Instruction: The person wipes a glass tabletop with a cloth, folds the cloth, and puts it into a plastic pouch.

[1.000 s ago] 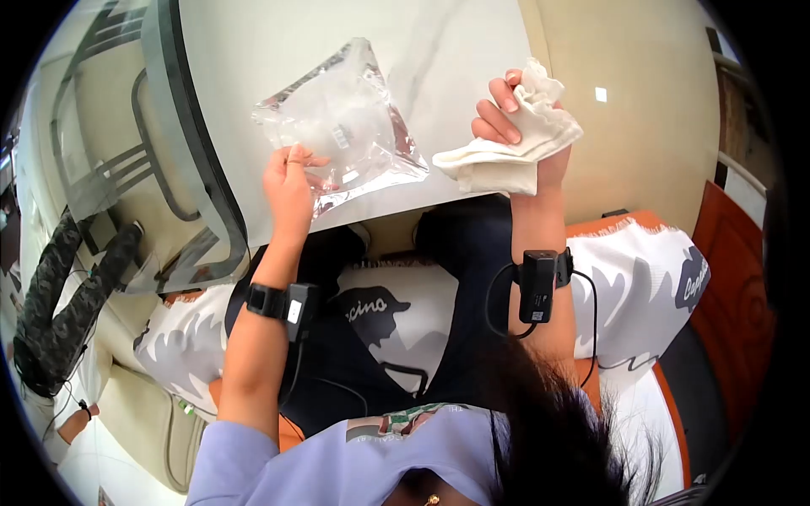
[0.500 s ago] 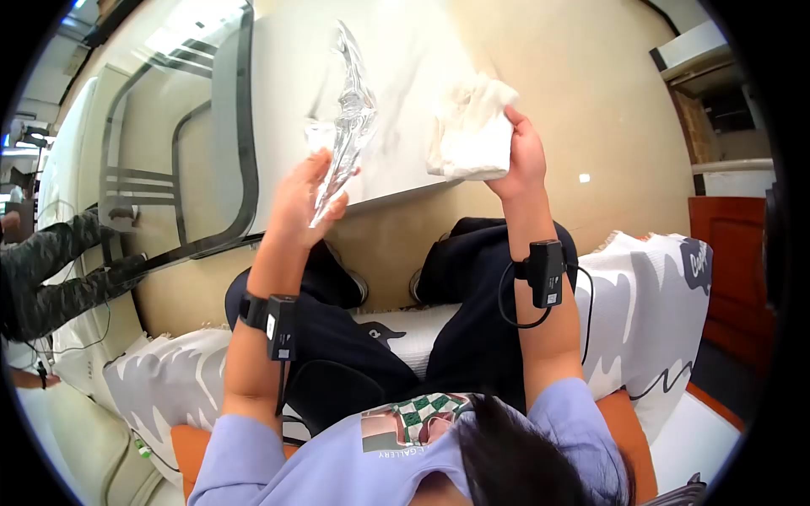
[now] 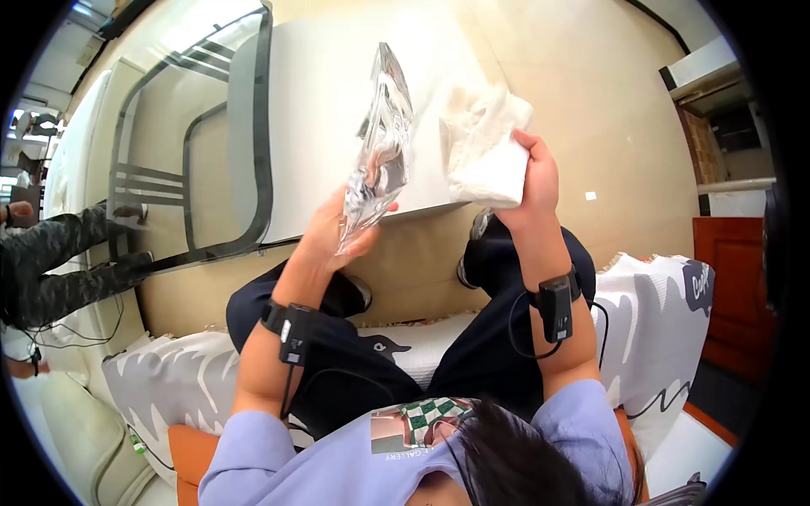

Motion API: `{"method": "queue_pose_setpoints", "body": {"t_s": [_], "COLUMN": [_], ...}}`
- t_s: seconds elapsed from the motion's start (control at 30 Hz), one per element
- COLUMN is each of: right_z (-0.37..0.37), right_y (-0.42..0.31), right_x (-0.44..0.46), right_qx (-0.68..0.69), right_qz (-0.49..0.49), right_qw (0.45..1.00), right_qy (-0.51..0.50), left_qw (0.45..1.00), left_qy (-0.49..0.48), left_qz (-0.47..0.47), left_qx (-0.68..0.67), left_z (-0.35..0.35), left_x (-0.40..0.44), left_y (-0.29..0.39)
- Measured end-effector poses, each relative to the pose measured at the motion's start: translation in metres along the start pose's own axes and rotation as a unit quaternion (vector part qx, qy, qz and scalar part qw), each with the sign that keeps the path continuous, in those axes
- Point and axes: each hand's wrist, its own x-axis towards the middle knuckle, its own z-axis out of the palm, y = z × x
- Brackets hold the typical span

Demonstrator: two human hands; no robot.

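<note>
My left hand (image 3: 342, 229) is closed round the lower end of a shiny, crinkled silvery wrapper (image 3: 386, 139). The wrapper stands up long and narrow over the white table; whether it is clear plastic or foil, I cannot tell. A folded off-white cloth (image 3: 485, 152) is in my right hand (image 3: 533, 181), its thumb on top at the right edge and its other fingers hidden beneath. Cloth and wrapper are held apart, with a narrow gap between them. Both forearms carry a black strapped-on box with a cable.
The white table (image 3: 312, 126) lies ahead, with a dark-framed glass top (image 3: 260, 126) at its left. Under me is a grey-and-white patterned sofa cover (image 3: 190, 371). At the far left, a person's camouflage trouser legs (image 3: 59, 253) show. A red-brown cabinet (image 3: 721, 278) stands right.
The wrapper has moved right, closer to the cloth, and its broader face now shows. My right hand and the cloth have shifted slightly right and nearer to me.
</note>
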Motion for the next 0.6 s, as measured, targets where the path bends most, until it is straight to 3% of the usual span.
{"method": "queue_pose_setpoints", "body": {"t_s": [0.07,0.2,0.27,0.37,0.6], "right_z": [0.004,0.001,0.001,0.002,-0.003], "right_y": [-0.007,-0.010,-0.006,0.003,0.007], "right_x": [0.004,0.014,0.020,0.022,0.021], "right_qx": [-0.010,-0.012,-0.045,-0.062,-0.088], "right_qz": [0.000,-0.004,-0.007,0.001,0.053], "right_qw": [1.000,0.995,0.996,0.997,0.994], "right_qy": [-0.028,-0.094,-0.071,-0.050,-0.036], "left_qw": [0.998,0.998,0.999,0.996,0.997], "left_qy": [-0.061,-0.054,-0.025,-0.030,-0.060], "left_qz": [0.020,-0.016,-0.017,0.025,0.021], "left_qx": [0.026,-0.034,-0.042,0.074,0.037], "left_z": [0.005,-0.002,0.000,0.009,0.005], "left_x": [0.006,0.013,0.013,0.014,0.007], "left_y": [0.009,-0.002,-0.004,0.000,0.000]}}
